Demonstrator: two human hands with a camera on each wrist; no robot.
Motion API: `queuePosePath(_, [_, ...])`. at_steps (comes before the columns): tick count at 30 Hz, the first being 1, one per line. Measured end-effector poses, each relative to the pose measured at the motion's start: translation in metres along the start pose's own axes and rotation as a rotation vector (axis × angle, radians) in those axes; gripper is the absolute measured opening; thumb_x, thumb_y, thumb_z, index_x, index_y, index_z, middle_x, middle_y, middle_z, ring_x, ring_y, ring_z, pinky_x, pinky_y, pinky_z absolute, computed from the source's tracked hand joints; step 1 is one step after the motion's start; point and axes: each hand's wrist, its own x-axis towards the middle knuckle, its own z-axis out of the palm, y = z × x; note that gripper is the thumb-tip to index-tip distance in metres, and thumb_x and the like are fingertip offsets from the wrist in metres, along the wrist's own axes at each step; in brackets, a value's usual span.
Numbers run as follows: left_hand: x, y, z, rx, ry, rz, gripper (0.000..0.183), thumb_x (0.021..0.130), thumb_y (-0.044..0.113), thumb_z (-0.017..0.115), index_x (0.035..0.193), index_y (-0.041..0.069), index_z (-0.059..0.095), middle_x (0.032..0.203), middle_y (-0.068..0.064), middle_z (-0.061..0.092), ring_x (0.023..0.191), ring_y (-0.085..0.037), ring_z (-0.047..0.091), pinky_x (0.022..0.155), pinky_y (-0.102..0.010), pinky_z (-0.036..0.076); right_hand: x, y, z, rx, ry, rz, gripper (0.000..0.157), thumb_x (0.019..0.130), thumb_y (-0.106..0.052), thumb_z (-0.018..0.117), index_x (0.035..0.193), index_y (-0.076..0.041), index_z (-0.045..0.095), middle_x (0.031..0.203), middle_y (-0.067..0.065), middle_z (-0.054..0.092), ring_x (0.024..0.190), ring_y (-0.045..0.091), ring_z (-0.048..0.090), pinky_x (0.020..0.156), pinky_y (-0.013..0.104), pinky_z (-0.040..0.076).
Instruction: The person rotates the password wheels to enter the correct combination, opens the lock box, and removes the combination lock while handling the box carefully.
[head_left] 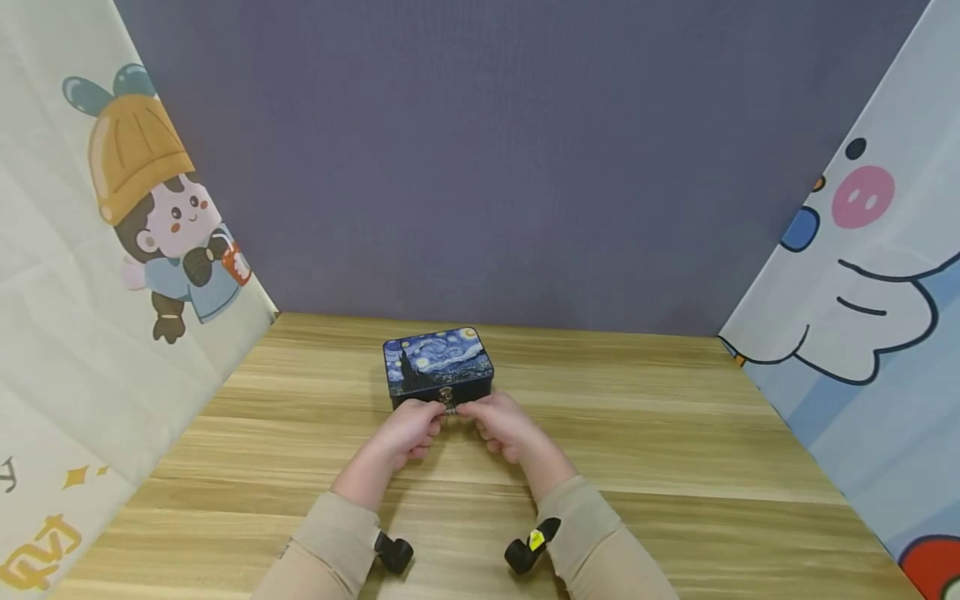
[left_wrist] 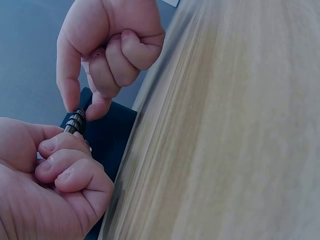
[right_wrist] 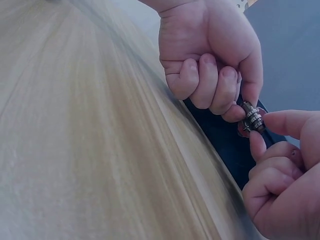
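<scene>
A small tin box [head_left: 438,360] with a blue starry-night picture on its lid stands closed on the table, a metal latch [head_left: 446,394] on its front side. At the latch is a small combination padlock [right_wrist: 254,119] with ringed number dials. My left hand [head_left: 414,429] pinches one end of the padlock between thumb and forefinger, its other fingers curled. From the opposite side, my right hand [head_left: 507,427] pinches the other end with thumb and forefinger. In the left wrist view, fingers of the left hand [left_wrist: 55,185] cover part of the padlock.
The wood-grain table [head_left: 637,467] extends around the box on all sides. Behind it rises a grey-blue panel [head_left: 480,167]. Printed cloths with cartoon figures hang at the left [head_left: 52,250] and right [head_left: 885,333]. Black devices [head_left: 393,552] are strapped at both sleeve cuffs.
</scene>
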Motion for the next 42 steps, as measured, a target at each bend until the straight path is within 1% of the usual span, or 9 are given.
queuePosePath(6, [-0.0011, 0.0008, 0.0005, 0.000, 0.002, -0.004, 0.027, 0.103, 0.019, 0.046, 0.085, 0.000, 0.053, 0.058, 0.004, 0.032, 0.046, -0.009, 0.022, 0.043, -0.024, 0.020, -0.0007, 0.0010, 0.0012, 0.039, -0.016, 0.004, 0.023, 0.089, -0.023, 0.071, 0.080, -0.002, 0.064, 0.053, -0.006, 0.031, 0.044, 0.008, 0.026, 0.039, 0.022, 0.023])
queuePosePath(16, [-0.0015, 0.0015, 0.0003, -0.007, -0.008, -0.007, 0.029, 0.104, 0.019, 0.045, 0.082, 0.001, 0.050, 0.058, 0.004, 0.030, 0.046, -0.010, 0.020, 0.043, -0.024, 0.019, 0.0006, 0.0027, 0.0040, 0.075, -0.019, 0.006, 0.022, 0.088, -0.022, 0.070, 0.078, -0.004, 0.062, 0.052, -0.007, 0.030, 0.044, 0.007, 0.025, 0.039, 0.021, 0.022])
queuePosePath(21, [-0.0008, 0.0009, 0.0001, -0.008, -0.005, -0.005, 0.028, 0.104, 0.019, 0.045, 0.084, 0.002, 0.051, 0.058, 0.004, 0.030, 0.046, -0.010, 0.020, 0.043, -0.024, 0.020, 0.0006, 0.0027, 0.0054, 0.084, -0.019, 0.013, 0.021, 0.088, -0.022, 0.069, 0.076, -0.006, 0.059, 0.052, -0.008, 0.029, 0.044, 0.006, 0.024, 0.039, 0.021, 0.020])
queuePosePath(28, [-0.0001, -0.0006, 0.0001, -0.005, 0.002, -0.008, 0.028, 0.105, 0.020, 0.045, 0.086, 0.001, 0.053, 0.058, 0.003, 0.031, 0.047, -0.010, 0.020, 0.042, -0.024, 0.020, 0.0023, 0.0049, 0.0062, 0.099, -0.025, 0.016, 0.020, 0.087, -0.022, 0.068, 0.079, -0.006, 0.060, 0.052, -0.008, 0.030, 0.043, 0.006, 0.023, 0.038, 0.021, 0.019])
queuePosePath(35, [0.0009, -0.0019, -0.0010, -0.009, -0.005, -0.002, 0.028, 0.105, 0.020, 0.044, 0.086, 0.000, 0.052, 0.058, 0.003, 0.030, 0.047, -0.010, 0.019, 0.042, -0.024, 0.020, 0.0027, 0.0058, 0.0069, 0.110, -0.023, 0.022, 0.021, 0.087, -0.022, 0.068, 0.076, -0.008, 0.057, 0.051, -0.008, 0.028, 0.043, 0.006, 0.022, 0.038, 0.021, 0.019])
queuePosePath(42, [0.0019, -0.0024, -0.0021, -0.010, -0.010, -0.005, 0.028, 0.105, 0.020, 0.044, 0.087, 0.001, 0.053, 0.058, 0.003, 0.031, 0.047, -0.010, 0.020, 0.043, -0.024, 0.021, 0.0031, 0.0050, 0.0079, 0.115, -0.026, 0.031, 0.022, 0.087, -0.023, 0.067, 0.078, -0.006, 0.056, 0.052, -0.008, 0.028, 0.043, 0.006, 0.021, 0.038, 0.022, 0.018])
